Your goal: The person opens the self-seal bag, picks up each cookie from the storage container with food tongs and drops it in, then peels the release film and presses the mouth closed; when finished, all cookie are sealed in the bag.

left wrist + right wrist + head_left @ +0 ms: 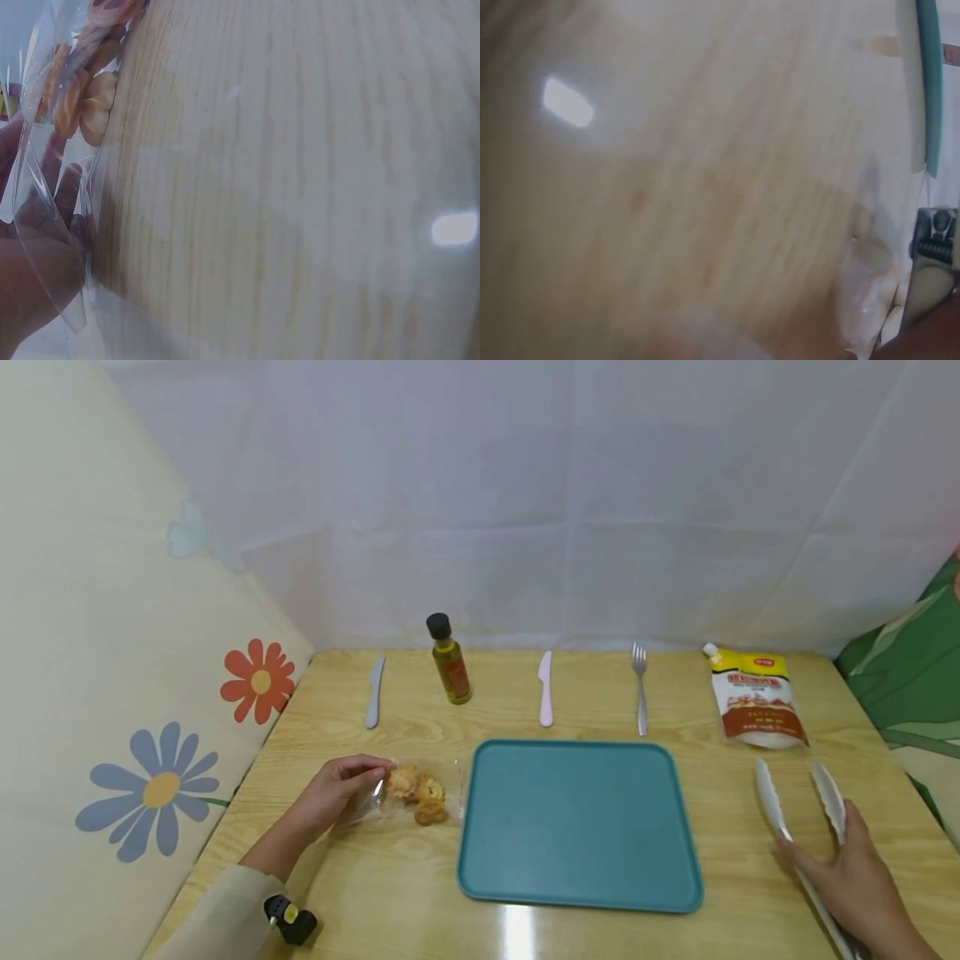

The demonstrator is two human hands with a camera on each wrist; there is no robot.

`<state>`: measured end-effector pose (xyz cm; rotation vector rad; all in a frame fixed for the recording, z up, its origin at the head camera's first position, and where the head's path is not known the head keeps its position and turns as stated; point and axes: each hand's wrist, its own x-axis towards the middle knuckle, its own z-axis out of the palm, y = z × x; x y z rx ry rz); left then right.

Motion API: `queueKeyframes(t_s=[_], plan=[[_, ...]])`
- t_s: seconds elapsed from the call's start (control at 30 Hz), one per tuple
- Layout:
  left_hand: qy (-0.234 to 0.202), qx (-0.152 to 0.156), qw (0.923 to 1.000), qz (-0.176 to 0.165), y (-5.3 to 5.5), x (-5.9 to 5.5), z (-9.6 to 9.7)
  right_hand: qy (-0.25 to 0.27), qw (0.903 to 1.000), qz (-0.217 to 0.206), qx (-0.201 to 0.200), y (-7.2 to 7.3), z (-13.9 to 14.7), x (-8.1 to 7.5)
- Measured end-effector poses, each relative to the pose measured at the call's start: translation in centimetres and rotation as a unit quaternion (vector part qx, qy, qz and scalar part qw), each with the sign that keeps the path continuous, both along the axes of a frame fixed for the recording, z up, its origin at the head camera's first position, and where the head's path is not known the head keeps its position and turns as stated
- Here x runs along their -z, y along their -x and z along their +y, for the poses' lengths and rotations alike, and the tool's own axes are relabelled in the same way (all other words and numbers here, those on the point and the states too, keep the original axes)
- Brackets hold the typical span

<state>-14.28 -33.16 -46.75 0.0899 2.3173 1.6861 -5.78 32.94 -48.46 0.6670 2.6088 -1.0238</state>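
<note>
My left hand (pixel 339 793) pinches the left end of a clear plastic bag (pixel 453 785) of golden-brown cookies (pixel 405 782), just left of the tray. From the left wrist, the fingers (pixel 52 161) show through the clear film of the bag. At the right, my right hand (pixel 862 881) grips a pair of metal tongs (pixel 771 797) with pale scalloped tips. The tong arms are spread apart and point away from me, with nothing between the tips. In the right wrist view, the spring end of the tongs (pixel 934 247) shows at the right edge.
A teal tray (pixel 577 827) lies mid-table. Behind it, from left to right, are a grey knife (pixel 375 693), an oil bottle (pixel 452 668), a pink knife (pixel 546 693), a fork (pixel 641 693) and a spouted pouch (pixel 757 702). A white cloth (pixel 570 510) hangs behind the table.
</note>
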Motion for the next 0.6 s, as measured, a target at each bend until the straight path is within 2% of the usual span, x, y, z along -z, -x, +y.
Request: queueKeyframes(t_s=[0.23,0.33,0.47,0.6], plan=[[-0.001,-0.003,1.0000,-0.007,0.00,-0.09,0.01,-0.016,0.9983,0.044,-0.035,-0.44,0.81,1.08],[-0.003,-0.004,0.9999,-0.010,-0.01,-0.10,0.04,-0.016,0.9991,0.027,-0.030,-0.41,0.91,1.09],[-0.002,-0.004,0.9999,-0.009,-0.03,-0.12,0.12,-0.025,0.9996,-0.012,0.000,-0.34,0.77,0.63],[0.016,-0.002,0.9999,0.002,-0.02,-0.21,0.23,-0.035,0.9992,-0.011,0.013,-0.37,0.67,0.17]])
